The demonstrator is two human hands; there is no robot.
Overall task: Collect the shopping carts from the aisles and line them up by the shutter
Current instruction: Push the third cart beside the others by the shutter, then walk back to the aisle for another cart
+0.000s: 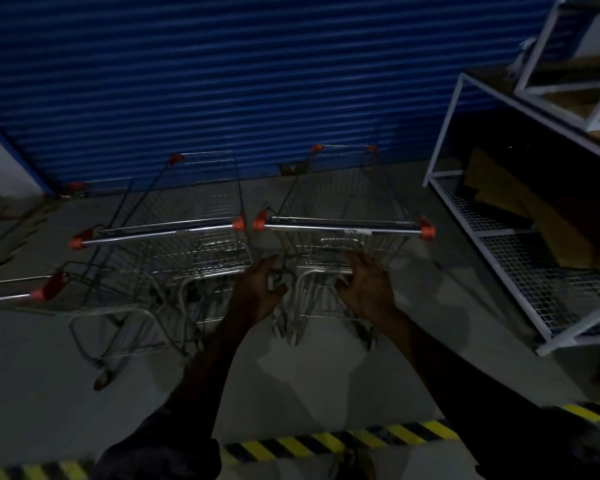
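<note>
Three wire shopping carts with orange handle caps stand side by side facing the blue shutter (222, 81). The right cart (343, 227) is directly in front of me, and the middle cart (160, 233) touches its left side. A third cart (45, 289) sits at the far left, partly cut off. My left hand (260, 289) and my right hand (368, 289) are both below the right cart's handle, against its rear wire frame. The fingers curl at the lower rail, but the dim, blurred view does not show whether they grip it.
A white metal rack (520, 258) with mesh shelves and flattened cardboard (534, 216) stands close on the right. Yellow-black hazard tape (326, 441) crosses the grey floor near my feet. A white wall meets the shutter at the left.
</note>
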